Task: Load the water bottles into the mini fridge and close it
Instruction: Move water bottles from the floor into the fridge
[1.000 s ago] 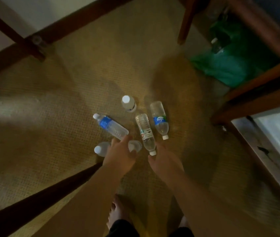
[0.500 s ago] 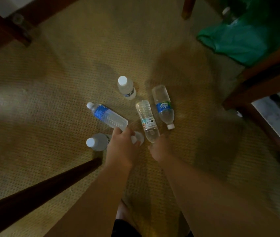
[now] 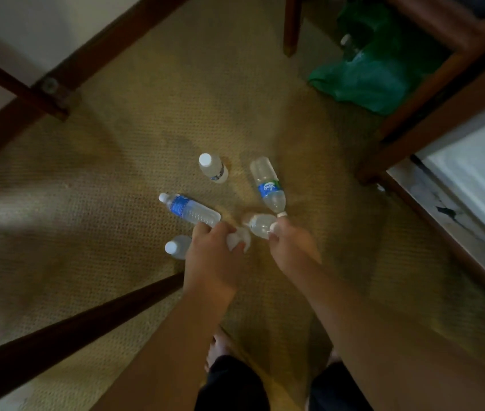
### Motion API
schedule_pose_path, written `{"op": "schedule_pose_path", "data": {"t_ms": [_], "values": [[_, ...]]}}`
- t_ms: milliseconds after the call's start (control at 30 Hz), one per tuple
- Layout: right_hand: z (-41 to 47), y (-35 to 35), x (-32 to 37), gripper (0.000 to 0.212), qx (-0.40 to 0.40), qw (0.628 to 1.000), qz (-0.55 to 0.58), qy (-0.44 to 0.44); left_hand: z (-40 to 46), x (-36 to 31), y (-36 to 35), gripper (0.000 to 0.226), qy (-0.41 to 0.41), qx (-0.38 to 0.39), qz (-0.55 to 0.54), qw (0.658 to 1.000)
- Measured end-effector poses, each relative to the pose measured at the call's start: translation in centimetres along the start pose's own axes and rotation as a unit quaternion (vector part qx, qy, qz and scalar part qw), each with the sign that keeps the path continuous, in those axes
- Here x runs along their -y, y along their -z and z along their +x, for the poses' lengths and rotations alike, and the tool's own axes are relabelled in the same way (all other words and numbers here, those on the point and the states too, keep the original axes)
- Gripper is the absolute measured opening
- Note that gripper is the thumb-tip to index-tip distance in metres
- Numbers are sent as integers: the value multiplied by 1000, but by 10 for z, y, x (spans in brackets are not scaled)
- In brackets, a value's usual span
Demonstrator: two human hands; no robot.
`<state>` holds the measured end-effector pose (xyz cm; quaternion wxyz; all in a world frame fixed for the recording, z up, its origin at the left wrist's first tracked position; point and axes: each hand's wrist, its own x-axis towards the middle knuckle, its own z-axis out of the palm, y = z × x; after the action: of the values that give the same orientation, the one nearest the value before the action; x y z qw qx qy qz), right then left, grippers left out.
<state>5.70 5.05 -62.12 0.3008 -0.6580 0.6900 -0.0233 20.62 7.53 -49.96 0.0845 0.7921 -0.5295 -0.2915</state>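
Several clear water bottles are on the woven tan carpet. One stands upright at the back. A blue-green labelled bottle lies to its right, and a blue-labelled one lies to the left. Another upright bottle stands just left of my left hand. That hand is closed on a clear bottle. My right hand grips a bottle by its neck end, tipped up off the carpet. No fridge is clearly recognisable.
A green plastic bag with a bottle top showing lies under wooden furniture at the upper right. A white panel borders the right edge. A dark wooden bar crosses the lower left. My bare foot is below.
My right hand has closed on the middle lying bottle and raised it from the carpet. My left hand has tightened around the bottle beneath it. The view has tilted slightly.
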Motion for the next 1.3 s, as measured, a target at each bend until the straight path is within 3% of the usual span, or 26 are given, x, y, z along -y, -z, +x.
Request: {"op": "schedule_pose_path", "data": {"t_ms": [100, 233, 333, 600, 767, 933, 1067, 1300], "values": [[-38, 50, -11, 21, -9, 999, 37, 16, -18, -27, 23, 28, -6, -7, -21, 1000], [-101, 120, -38, 28, -25, 992, 97, -77, -48, -69, 45, 21, -49, -13, -19, 999], [-145, 168, -65, 32, -76, 983, 134, -100, -68, -102, 53, 15, -77, -5, -18, 997], [-202, 252, -118, 39, -214, 951, 177, -134, -93, -181, 27, 27, -181, 44, 33, 982], [-199, 283, -156, 31, -351, 913, 157, -136, -82, -235, 7, 16, -314, 108, 37, 942], [-188, 284, -194, 33, -389, 890, 173, -160, -68, -288, -33, 14, -495, 142, 92, 852], [-177, 279, -224, 29, -441, 861, 174, -181, -57, -324, -65, 20, -578, 130, 95, 800], [-143, 275, -296, 22, -519, 803, 208, -205, -36, -371, -119, 19, -602, 124, 69, 786]]}}
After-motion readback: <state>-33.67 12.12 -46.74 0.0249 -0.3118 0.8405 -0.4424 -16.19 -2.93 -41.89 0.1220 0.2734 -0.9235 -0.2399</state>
